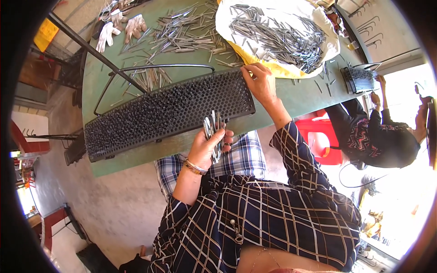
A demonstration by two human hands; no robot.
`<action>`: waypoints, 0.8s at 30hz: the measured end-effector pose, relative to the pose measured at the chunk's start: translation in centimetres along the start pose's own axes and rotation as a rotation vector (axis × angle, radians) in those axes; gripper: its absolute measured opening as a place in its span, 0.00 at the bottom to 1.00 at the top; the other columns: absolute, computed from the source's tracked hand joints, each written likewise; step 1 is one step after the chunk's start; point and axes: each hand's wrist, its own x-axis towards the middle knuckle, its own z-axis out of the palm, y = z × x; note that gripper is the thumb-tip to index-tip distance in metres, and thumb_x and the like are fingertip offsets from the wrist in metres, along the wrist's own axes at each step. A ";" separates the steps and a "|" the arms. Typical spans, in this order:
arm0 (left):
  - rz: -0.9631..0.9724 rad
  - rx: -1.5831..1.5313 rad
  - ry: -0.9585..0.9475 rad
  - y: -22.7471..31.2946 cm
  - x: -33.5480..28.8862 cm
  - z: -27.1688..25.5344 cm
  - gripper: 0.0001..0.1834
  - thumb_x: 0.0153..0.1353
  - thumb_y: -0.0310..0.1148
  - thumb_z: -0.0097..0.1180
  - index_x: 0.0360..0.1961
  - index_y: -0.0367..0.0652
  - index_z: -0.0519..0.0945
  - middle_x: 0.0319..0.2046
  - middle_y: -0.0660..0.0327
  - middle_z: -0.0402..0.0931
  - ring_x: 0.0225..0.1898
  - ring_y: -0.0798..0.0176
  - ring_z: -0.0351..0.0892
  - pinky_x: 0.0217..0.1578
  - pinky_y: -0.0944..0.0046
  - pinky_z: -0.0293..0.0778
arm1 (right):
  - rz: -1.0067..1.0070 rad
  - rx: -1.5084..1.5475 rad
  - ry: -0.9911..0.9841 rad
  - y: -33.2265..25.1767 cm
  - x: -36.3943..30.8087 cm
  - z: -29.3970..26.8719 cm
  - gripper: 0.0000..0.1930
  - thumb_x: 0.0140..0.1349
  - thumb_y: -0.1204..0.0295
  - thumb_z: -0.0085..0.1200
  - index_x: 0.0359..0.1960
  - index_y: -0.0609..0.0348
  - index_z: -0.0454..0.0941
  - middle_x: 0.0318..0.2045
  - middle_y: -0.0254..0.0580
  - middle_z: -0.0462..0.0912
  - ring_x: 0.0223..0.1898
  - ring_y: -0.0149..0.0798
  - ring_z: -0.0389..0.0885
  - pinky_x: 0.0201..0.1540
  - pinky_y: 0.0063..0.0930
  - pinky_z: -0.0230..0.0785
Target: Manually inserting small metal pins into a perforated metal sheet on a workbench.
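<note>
A bundle of thin metal strips (212,125) stands upright in my left hand (207,145), its fingers and thumb wrapped round them, just in front of the rack's near edge. The long black perforated rack (195,102) lies tilted across the table edge. Many of its holes on the left and middle hold dark thin pieces; those toward the right look bare. At the rack's far right corner is my right hand (260,84), fingers bent together against the edge. Whatever is between those fingertips is hidden.
Loose metal strips (182,34) cover the back of the green table (291,98). A white and yellow sack (291,68) holds more. Work gloves (134,28) lie at the back left. At right, another person (382,141) handles a similar rack (359,79), near a red stool (318,141).
</note>
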 end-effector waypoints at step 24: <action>0.146 0.153 -0.045 0.7 -0.2 0.8 0.14 0.63 0.32 0.51 0.48 0.39 0.71 0.35 0.57 0.78 0.29 0.70 0.76 0.25 0.73 0.73 | 0.758 0.870 -0.792 -8.8 -2.3 -2.6 0.13 0.56 0.67 0.61 0.34 0.66 0.82 0.24 0.37 0.82 0.25 0.24 0.74 0.28 0.20 0.67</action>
